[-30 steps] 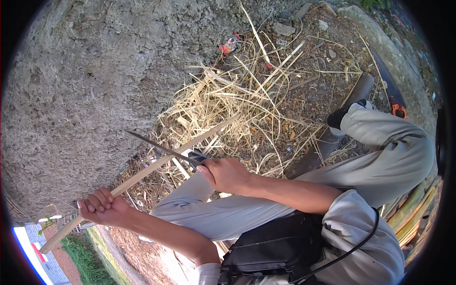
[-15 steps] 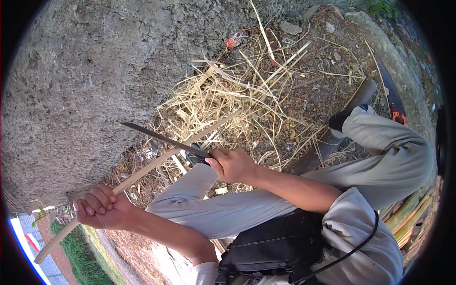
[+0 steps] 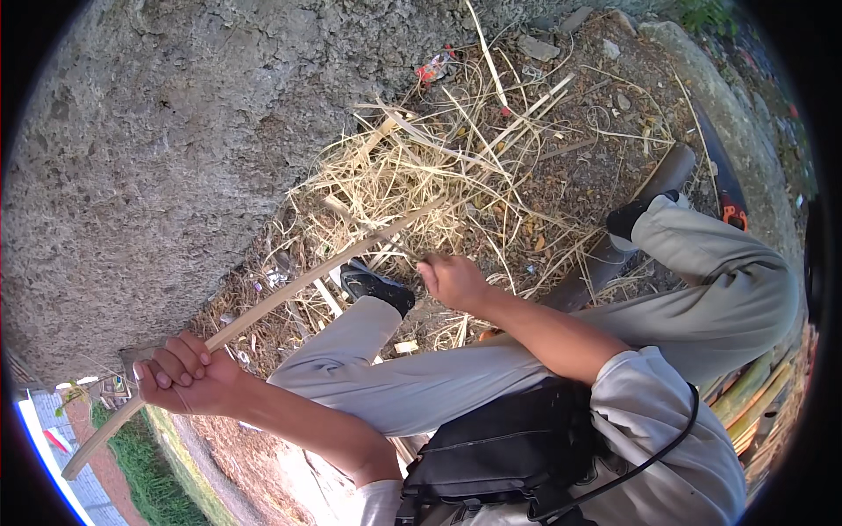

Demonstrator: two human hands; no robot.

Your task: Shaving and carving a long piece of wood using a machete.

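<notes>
Left grip (image 3: 189,377): I am clenching a bamboo strip (image 3: 289,291), slanting over the ground's edge (image 3: 237,302) by the rough wall (image 3: 167,193). Right grip (image 3: 454,282): clenching a blurred knife (image 3: 403,251); over-pressing could be skidding its blade toward my shoe (image 3: 375,287).

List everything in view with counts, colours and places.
Wooden strip: one, tan, lower left to centre.
Knife: one, dark, blurred, crossing the strip.
Shavings: many, straw-coloured, upper centre ground.
Stony surface: one, grey, left.
Wrapper: one, red and white, top centre.
Pole: one, brown-grey, right of centre.
Saw: one, dark and orange, far right.
Stalks: several, yellow-green, lower right edge.
Grass: patch, green, lower left.
Bag: one, black, lower centre.
Trousers: one pair, pale grey, legs.
Shoes: two, black, centre and right.
Left hand: one, bare, holding the strip, left.
Right hand: one, bare, holding the knife, centre.
</notes>
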